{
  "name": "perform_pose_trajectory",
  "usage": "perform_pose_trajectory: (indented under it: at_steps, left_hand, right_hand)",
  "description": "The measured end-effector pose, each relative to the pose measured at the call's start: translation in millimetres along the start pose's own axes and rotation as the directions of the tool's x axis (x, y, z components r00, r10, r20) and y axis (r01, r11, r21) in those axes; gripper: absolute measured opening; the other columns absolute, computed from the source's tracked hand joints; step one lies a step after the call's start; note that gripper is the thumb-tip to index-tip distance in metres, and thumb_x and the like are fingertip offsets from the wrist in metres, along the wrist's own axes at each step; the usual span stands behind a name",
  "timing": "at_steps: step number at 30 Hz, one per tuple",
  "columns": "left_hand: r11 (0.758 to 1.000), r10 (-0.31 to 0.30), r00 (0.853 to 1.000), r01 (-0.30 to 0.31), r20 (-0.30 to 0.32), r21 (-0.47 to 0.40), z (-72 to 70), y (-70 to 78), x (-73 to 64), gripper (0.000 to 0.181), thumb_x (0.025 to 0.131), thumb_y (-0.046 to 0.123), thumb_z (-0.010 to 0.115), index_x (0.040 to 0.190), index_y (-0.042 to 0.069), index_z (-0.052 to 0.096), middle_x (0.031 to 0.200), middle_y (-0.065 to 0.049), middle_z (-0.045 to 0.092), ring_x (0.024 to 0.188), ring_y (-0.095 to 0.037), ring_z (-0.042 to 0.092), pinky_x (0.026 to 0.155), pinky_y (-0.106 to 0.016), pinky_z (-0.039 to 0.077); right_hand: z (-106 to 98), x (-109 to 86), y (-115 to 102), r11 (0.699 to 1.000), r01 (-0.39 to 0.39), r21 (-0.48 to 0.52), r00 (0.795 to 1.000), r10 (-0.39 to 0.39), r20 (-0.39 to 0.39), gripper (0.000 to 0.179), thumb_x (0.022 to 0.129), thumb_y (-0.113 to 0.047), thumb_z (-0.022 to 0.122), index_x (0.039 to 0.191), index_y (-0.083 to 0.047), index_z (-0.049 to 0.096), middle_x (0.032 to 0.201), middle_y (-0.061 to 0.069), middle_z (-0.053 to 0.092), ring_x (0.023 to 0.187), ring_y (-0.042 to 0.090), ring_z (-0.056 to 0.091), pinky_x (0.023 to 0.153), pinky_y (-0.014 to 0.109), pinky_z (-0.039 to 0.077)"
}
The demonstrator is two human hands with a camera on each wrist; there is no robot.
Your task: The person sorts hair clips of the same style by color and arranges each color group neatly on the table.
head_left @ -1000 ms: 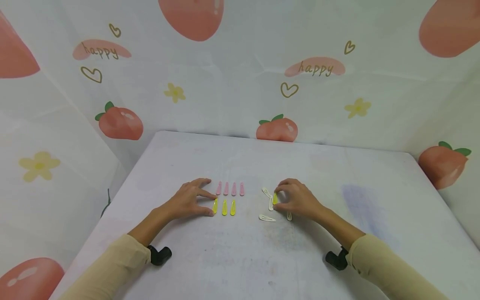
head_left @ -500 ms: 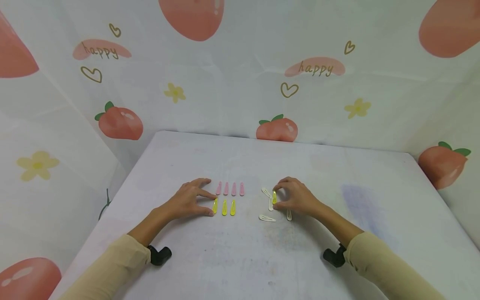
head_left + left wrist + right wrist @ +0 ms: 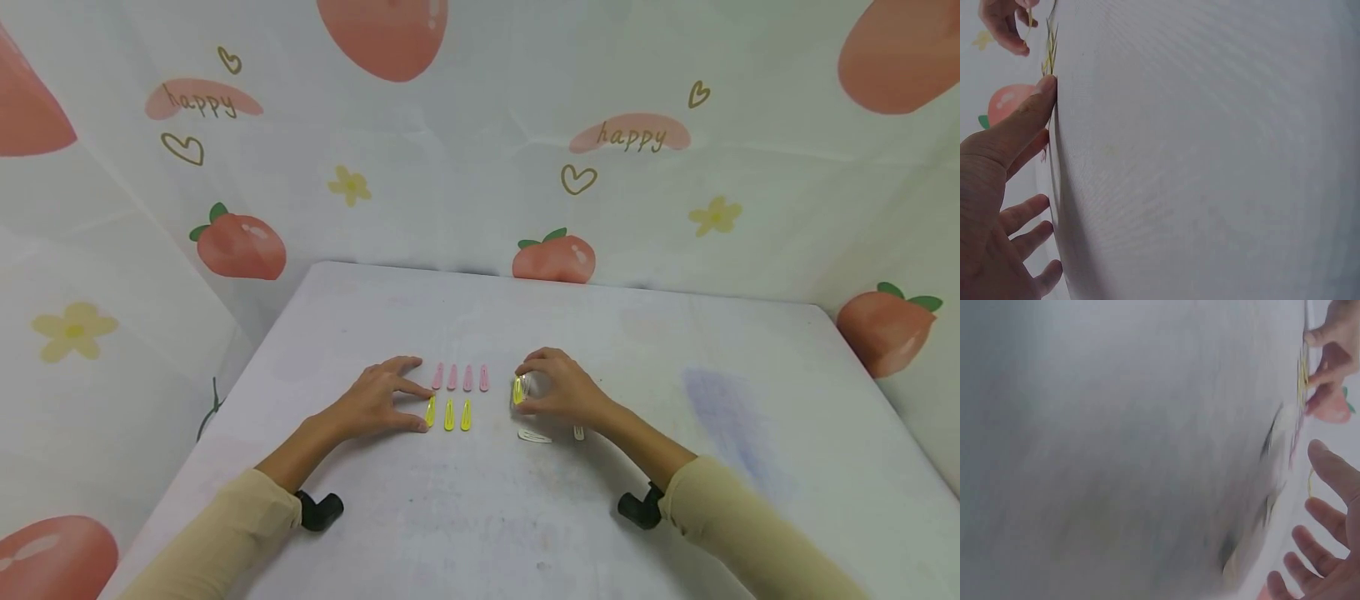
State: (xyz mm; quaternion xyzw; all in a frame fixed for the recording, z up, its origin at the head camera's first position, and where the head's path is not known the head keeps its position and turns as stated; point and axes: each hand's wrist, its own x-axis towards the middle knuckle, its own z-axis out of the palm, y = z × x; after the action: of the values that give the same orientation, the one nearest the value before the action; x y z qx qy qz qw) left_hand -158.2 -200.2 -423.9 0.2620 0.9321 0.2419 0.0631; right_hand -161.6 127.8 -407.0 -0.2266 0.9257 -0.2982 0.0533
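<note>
In the head view my right hand (image 3: 566,390) pinches a yellow snap hair clip (image 3: 518,389) by its ends between thumb and index finger, raised above the table. The right wrist view shows this held clip (image 3: 1310,484) edge-on between the two fingertips. My left hand (image 3: 378,400) rests on the table with fingers spread. Its index finger and thumb touch down beside the leftmost yellow hair clip (image 3: 431,411). Two more yellow clips lie to its right, the nearer one (image 3: 449,415) and the end one (image 3: 467,415), in an upright row.
Behind the yellow row stands a row of several pink hair clips (image 3: 468,377). White hair clips lie near my right hand, one sideways (image 3: 535,436) and one upright (image 3: 578,432); others are partly hidden by that hand. The white table (image 3: 420,533) meets a printed backdrop (image 3: 465,167).
My right hand has lifted the yellow hair clip from among the white ones and moved it left, towards the yellow row. My left hand stays where it was.
</note>
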Motion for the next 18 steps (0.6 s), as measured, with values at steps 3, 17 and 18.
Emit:
perform_pose_trajectory:
  at_steps: [3,17,18]
  left_hand:
    - [1.000,0.003,1.000,-0.003,-0.003,0.000,0.0,-0.2,-0.1,0.053,0.071,0.044,0.088,0.114,0.016,0.077,0.148,-0.017,0.047,0.141,-0.037,0.036,0.111,-0.061,0.025]
    - [1.000,0.010,1.000,-0.010,-0.004,0.000,-0.4,0.0,0.1,0.052,0.070,0.044,0.088,0.114,0.016,0.078,0.148,-0.018,0.047,0.141,-0.037,0.036,0.111,-0.061,0.025]
    - [1.000,0.011,1.000,-0.011,-0.005,0.000,-0.5,0.0,0.1,0.052,0.070,0.044,0.088,0.114,0.016,0.078,0.148,-0.018,0.047,0.140,-0.037,0.036,0.111,-0.061,0.025]
  right_hand:
    - [7.4,2.9,-8.5,1.000,0.012,-0.017,1.000,-0.012,0.016,0.046,0.075,-0.030,0.088,0.115,-0.013,0.073,0.125,0.008,0.060,0.123,0.027,0.050,0.102,0.050,0.045]
    - [31.2,10.6,-31.6,0.993,0.040,-0.109,0.998,-0.035,0.050,0.049,0.070,-0.040,0.091,0.113,-0.020,0.077,0.108,0.000,0.060,0.107,0.020,0.049,0.093,0.040,0.044]
    - [31.5,10.6,-32.5,0.992,0.033,-0.118,0.998,-0.028,0.050,0.050,0.069,-0.040,0.091,0.113,-0.020,0.077,0.106,-0.001,0.059,0.105,0.019,0.048,0.091,0.039,0.043]
